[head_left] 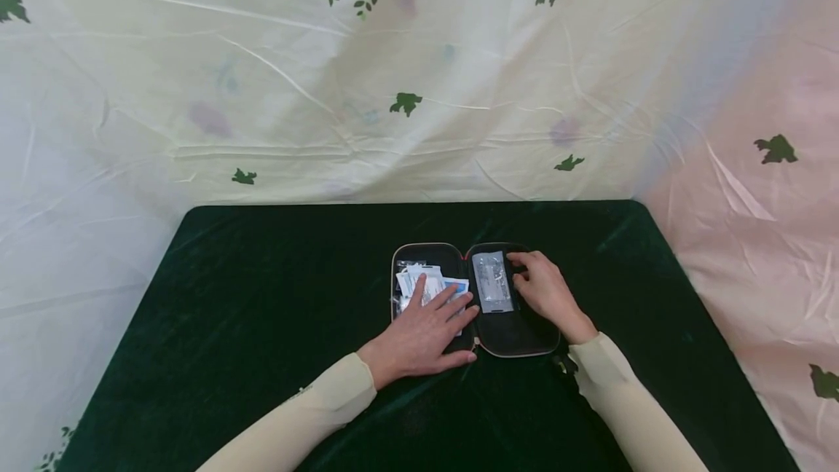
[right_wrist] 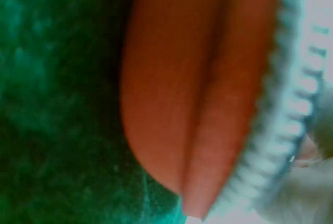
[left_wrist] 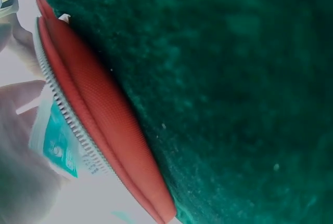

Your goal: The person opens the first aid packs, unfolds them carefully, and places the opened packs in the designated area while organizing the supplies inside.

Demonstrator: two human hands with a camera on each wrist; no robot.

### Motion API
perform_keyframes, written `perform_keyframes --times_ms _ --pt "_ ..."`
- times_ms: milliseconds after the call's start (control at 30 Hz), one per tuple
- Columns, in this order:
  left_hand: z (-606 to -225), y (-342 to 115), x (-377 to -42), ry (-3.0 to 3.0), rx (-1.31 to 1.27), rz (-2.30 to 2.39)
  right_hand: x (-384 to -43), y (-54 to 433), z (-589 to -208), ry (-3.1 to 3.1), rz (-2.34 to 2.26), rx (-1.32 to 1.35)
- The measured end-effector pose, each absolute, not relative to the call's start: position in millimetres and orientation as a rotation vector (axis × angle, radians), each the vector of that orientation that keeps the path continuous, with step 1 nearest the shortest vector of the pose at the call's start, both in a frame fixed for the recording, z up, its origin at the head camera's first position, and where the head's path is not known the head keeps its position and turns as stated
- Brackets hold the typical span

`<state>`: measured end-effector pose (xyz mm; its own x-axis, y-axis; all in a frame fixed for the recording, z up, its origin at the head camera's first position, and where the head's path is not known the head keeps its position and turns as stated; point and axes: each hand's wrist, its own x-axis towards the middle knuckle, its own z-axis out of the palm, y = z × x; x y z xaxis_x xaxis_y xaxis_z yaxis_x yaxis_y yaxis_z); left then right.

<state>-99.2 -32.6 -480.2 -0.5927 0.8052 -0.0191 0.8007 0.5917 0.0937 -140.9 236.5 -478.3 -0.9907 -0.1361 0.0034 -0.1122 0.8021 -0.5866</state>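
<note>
A zip case lies unfolded on the table, black inside in the head view, with a red outer shell (left_wrist: 104, 89) in the left wrist view and a toothed zipper along its rim. Its left half holds several white and clear packets (head_left: 419, 279). My left hand (head_left: 426, 330) rests over them, fingers spread, covering part of the pile. In the right half (head_left: 514, 333) lies a flat clear-and-silver packet (head_left: 493, 282). My right hand (head_left: 544, 286) reaches over the outer side of that half, fingertips beside the packet's upper right edge, thumb and forefinger apart. The right wrist view shows mostly the red shell (right_wrist: 166, 89).
The case sits on a dark green velvet tabletop (head_left: 275, 275). Near the right sleeve is a small dark object (head_left: 564, 364), too small to make out. Pale patterned cloth (head_left: 459, 130) hangs behind the table and at both sides.
</note>
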Motion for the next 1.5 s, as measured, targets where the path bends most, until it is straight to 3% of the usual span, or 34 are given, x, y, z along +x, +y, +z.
perform_keyframes --times_ms 633,1500 --pt "-462.6 -89.3 -98.7 2.933 1.094 0.335 -117.6 230.3 -470.5 2.944 -1.166 -0.234" --pt "-473.0 -90.1 -97.6 2.799 1.194 0.284 -110.0 195.3 -477.1 2.752 -1.243 -0.318"
